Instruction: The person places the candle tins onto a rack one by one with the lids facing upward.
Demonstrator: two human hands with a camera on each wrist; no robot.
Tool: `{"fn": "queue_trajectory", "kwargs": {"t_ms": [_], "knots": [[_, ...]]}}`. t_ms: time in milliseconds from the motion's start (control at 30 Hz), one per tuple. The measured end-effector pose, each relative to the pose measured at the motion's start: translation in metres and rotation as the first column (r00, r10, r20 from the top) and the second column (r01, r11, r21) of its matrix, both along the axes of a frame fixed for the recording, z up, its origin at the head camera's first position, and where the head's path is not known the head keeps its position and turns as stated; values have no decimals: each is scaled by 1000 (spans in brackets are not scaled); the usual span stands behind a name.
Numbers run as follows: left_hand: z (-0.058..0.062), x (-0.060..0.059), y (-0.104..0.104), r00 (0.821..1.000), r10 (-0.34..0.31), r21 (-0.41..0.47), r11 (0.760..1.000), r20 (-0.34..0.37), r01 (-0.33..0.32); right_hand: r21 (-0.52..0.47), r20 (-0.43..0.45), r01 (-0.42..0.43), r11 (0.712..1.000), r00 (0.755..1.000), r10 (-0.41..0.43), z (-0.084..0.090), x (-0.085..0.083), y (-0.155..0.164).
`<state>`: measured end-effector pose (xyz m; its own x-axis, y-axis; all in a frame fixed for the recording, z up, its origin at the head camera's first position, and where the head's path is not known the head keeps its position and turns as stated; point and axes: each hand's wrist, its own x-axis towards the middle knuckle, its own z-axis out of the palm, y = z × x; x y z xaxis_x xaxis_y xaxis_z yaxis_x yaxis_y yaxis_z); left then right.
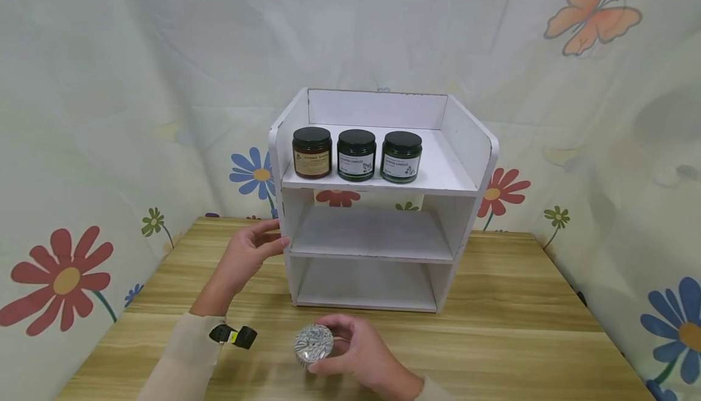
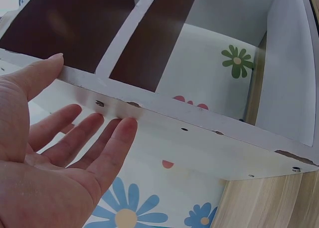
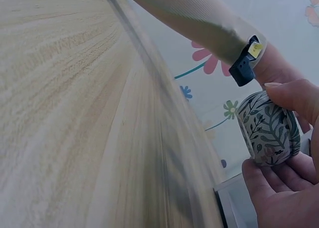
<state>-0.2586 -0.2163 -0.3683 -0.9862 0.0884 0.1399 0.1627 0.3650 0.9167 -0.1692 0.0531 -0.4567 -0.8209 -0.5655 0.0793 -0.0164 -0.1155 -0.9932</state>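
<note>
My right hand [image 1: 361, 352] holds a small round tin [image 1: 314, 345] with a grey-and-white leaf pattern, thumb on one side and fingers on the other. In the right wrist view the tin [image 3: 269, 129] shows its patterned wall and appears raised off the table. Beside the white shelf unit [image 1: 378, 252], my left hand [image 1: 249, 252] touches the left side panel. The left wrist view shows the left hand's thumb [image 2: 42, 76] at the panel's front edge and its fairly straight fingers against the outer face. Three dark-lidded candle jars, one amber [image 1: 313, 153] and two green [image 1: 356, 155], stand in a row on the top shelf.
The shelf unit has two lower levels, the middle one [image 1: 372, 233] and the bottom one [image 1: 367, 283]. It stands on a wood-grain table [image 1: 509, 328]. A flower-printed curtain [image 1: 164, 84] hangs behind and at both sides.
</note>
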Motion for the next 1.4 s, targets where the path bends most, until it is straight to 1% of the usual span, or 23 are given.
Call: {"fn": "queue_trajectory", "kwargs": {"t_ms": [300,633,800,1033,1400], "knots": [[0,0,-1,1000,0,-4,1000,-1,0,-31,13,-12,999,1000,12,4,2,3],[0,0,-1,1000,-5,4,1000,-2,5,-32,18,0,999,1000,1,15,4,9],[0,0,-1,1000,-4,3,1000,2,4,-11,0,14,1000,1000,-14,20,3,13],[1,1,0,1000,-9,4,1000,1,9,12,-59,30,999,998,-29,23,-3,20],[0,0,0,1000,-13,21,1000,7,13,25,-62,38,999,997,-36,28,-5,30]]}}
